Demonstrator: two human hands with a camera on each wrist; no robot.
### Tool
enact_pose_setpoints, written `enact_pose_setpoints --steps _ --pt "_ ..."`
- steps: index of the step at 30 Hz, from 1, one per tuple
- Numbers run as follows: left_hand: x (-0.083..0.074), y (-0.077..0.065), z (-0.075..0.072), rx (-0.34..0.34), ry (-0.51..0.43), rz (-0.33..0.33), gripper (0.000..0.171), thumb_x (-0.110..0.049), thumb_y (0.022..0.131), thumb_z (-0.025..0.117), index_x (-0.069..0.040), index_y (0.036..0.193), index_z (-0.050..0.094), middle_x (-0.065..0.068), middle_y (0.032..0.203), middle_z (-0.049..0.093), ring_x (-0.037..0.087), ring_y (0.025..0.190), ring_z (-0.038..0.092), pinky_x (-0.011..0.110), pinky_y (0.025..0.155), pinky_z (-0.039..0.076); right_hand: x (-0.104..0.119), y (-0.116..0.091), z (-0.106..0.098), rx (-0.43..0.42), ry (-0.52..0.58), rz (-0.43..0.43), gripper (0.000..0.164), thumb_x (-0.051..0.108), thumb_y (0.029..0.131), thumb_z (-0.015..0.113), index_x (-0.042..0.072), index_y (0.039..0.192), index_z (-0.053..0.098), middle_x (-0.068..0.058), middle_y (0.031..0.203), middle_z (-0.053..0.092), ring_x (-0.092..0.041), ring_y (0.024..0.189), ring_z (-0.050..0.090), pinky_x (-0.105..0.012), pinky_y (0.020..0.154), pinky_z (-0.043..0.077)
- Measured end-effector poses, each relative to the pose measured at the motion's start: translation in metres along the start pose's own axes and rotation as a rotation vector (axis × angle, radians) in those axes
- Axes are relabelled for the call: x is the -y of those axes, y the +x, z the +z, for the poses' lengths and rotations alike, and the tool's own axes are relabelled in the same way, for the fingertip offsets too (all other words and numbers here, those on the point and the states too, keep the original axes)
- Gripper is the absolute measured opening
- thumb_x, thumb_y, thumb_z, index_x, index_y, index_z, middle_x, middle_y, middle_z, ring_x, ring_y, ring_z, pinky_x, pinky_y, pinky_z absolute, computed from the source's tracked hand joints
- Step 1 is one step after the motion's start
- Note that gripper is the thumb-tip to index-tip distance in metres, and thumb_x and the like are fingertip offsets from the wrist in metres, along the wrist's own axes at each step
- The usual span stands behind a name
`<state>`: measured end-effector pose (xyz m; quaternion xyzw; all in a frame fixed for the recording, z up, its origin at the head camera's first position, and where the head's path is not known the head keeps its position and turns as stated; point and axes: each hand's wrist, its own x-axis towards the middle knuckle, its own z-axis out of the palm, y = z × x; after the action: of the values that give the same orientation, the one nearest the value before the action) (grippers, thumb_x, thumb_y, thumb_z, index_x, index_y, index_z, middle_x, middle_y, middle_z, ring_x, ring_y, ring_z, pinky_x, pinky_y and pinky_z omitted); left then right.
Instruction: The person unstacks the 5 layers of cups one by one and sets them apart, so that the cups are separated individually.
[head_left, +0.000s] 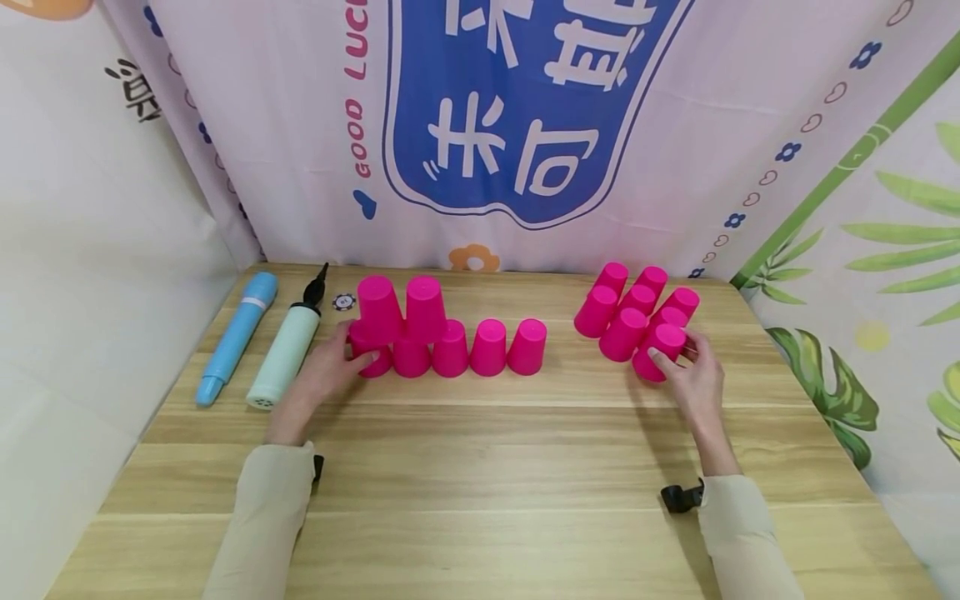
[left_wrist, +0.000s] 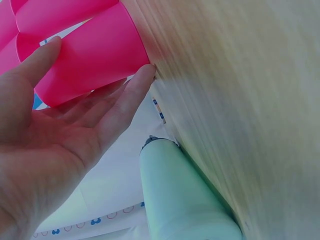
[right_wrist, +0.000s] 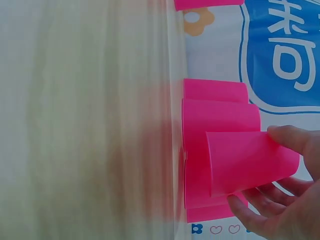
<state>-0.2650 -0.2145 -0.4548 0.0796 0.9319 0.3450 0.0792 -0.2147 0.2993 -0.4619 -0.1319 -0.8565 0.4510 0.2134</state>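
Upside-down pink cups form a row across the middle left, and two more cups (head_left: 425, 310) stand on top at its left end. My left hand (head_left: 330, 367) is at the leftmost bottom cup (left_wrist: 97, 55), thumb on one side and fingers along the other. At the right, my right hand (head_left: 697, 379) grips the nearest cup (right_wrist: 250, 162) of a cluster between thumb and fingers. This cup is mouth down and slightly tilted, its rim farther from the tabletop than those of the cups behind it. The other cups (head_left: 622, 335) of the cluster stand upside down in close rows.
Left of the row lie a pale green hand pump (head_left: 285, 354) with a black nozzle and a blue tube-shaped pump (head_left: 238, 337). A round black-and-white chip (head_left: 343, 302) is near the back edge. Printed cloth (head_left: 300, 167) hangs behind the wooden table (head_left: 495, 475).
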Motion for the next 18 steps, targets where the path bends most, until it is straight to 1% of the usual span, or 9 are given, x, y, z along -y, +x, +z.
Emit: enact_pose_setpoints --steps 2,4,10,18 --pt "0.0005 0.0002 0.0004 0.0 -0.004 -0.001 0.072 -0.03 0.098 0.055 0.004 0.148 0.017 0.03 0.139 0.044 0.046 0.125 0.045 0.056 0.102 0.039 -0.0023 0.0027 0.0011 0.009 -0.016 0.001 0.059 0.015 0.084 0.074 -0.001 0.134 0.047 -0.021 0.126 0.057 -0.034 0.114 0.055 -0.042 0.097 0.047" --pt "0.0005 0.0002 0.0007 0.001 -0.004 -0.002 0.072 -0.031 0.098 0.055 0.003 0.149 0.017 0.03 0.139 0.044 0.046 0.125 0.045 0.056 0.102 0.039 -0.004 0.0047 0.0017 0.022 -0.022 0.011 0.06 0.014 0.085 0.073 -0.002 0.135 0.046 -0.024 0.127 0.056 -0.037 0.116 0.054 -0.046 0.1 0.044" --pt "-0.0003 0.0001 0.0009 0.002 -0.008 -0.006 0.072 -0.029 0.098 0.056 0.003 0.149 0.016 0.03 0.139 0.044 0.046 0.125 0.045 0.056 0.102 0.039 -0.0066 0.0075 0.0015 0.063 -0.048 0.052 0.062 0.017 0.087 0.071 -0.003 0.138 0.042 -0.024 0.13 0.053 -0.037 0.119 0.052 -0.046 0.101 0.043" --pt "-0.0023 -0.0021 -0.0001 -0.003 -0.007 -0.012 0.071 -0.028 0.097 0.056 0.004 0.148 0.017 0.031 0.138 0.044 0.047 0.124 0.045 0.056 0.101 0.04 -0.0102 0.0087 0.0019 0.113 -0.04 0.078 0.064 0.019 0.088 0.069 -0.002 0.14 0.039 -0.024 0.132 0.05 -0.038 0.121 0.049 -0.048 0.102 0.042"
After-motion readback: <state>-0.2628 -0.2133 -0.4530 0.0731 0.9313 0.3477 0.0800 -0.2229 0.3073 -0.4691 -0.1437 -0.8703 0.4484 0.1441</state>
